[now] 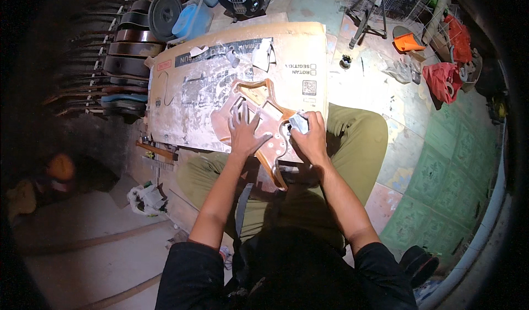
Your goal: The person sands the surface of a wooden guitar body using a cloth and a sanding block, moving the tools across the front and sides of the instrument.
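A wooden guitar body (264,117), dusty pinkish brown with orange edges and carved cavities, lies at a slant across a large cardboard sheet (181,120) and overhangs its near edge. My left hand (244,132) lies on the body's left part with its fingers spread. My right hand (311,139) pinches a pale folded piece of what looks like sandpaper (297,122) against the body's curved right edge. Scraps of paper (264,54) lie on the cardboard beyond the body. My crossed legs are under and beside the work.
Several stringed instruments (124,65) are racked at the left. Blue plastic containers (193,18), a black tripod (367,18), a wire cage (406,2), an orange scoop (406,42) and red bags (441,81) stand or lie around the back and right. A white plastic bag (147,198) lies at lower left.
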`<action>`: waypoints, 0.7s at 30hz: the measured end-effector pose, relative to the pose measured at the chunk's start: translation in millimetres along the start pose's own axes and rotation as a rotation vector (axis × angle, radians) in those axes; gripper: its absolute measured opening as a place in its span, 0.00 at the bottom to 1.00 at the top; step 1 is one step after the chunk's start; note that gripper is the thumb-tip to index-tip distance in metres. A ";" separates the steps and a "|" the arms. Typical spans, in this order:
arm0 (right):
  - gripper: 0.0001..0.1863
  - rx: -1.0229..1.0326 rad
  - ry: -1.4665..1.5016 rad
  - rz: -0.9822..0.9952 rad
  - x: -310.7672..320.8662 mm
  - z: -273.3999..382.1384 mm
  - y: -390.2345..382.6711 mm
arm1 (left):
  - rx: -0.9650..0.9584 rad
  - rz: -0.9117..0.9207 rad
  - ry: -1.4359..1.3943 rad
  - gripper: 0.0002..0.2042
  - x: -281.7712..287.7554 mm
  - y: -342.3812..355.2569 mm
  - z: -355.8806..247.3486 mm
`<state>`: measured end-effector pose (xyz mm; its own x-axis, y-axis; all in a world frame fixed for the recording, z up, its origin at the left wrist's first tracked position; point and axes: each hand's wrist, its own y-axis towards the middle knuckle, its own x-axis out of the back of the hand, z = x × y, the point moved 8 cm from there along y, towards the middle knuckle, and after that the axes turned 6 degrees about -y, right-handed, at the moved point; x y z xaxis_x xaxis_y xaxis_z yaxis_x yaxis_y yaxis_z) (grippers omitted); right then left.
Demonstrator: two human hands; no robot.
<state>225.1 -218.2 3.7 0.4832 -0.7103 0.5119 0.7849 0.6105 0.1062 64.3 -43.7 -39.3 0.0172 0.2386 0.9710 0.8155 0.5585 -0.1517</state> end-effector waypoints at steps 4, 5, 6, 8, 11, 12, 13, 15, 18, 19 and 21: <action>0.20 0.009 0.030 0.004 -4.0 5.2 0.1 | 0.301 -0.034 -0.093 0.45 9.5 -1.9 39.5; 0.20 0.006 0.036 0.002 -4.2 6.4 -0.5 | 0.303 -0.037 -0.092 0.45 8.7 -1.1 42.3; 0.21 0.004 0.041 0.001 -4.3 7.3 -1.2 | 0.305 -0.056 -0.072 0.44 9.4 -1.1 45.0; 0.21 0.005 0.038 0.004 -3.5 7.5 0.2 | 0.282 -0.057 -0.054 0.44 10.1 2.9 40.5; 0.21 -0.005 0.021 0.001 -0.5 0.4 1.6 | 0.097 0.004 -0.054 0.43 11.4 1.9 4.0; 0.21 -0.008 0.016 -0.001 0.3 -2.0 1.5 | 0.053 0.019 -0.035 0.43 13.1 1.7 -4.3; 0.21 -0.006 0.021 -0.001 -0.8 -0.1 1.2 | 0.055 0.016 -0.031 0.43 12.1 1.3 0.7; 0.21 0.014 0.034 -0.003 -2.5 4.9 0.7 | 0.278 -0.011 -0.040 0.44 9.3 -0.4 32.0; 0.21 -0.005 0.025 -0.004 -3.6 3.0 0.3 | 0.308 -0.055 -0.079 0.45 11.4 4.6 40.4; 0.21 -0.006 0.024 -0.007 -3.6 1.4 0.7 | 0.305 -0.056 -0.079 0.45 13.0 6.3 36.5; 0.21 -0.008 0.035 -0.027 -2.5 -1.4 1.7 | 0.272 -0.081 -0.082 0.45 17.1 8.1 25.2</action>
<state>225.8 -215.9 1.4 0.4748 -0.7382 0.4791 0.8007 0.5883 0.1130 56.7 -15.0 -28.5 -0.0972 0.2420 0.9654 0.6273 0.7680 -0.1294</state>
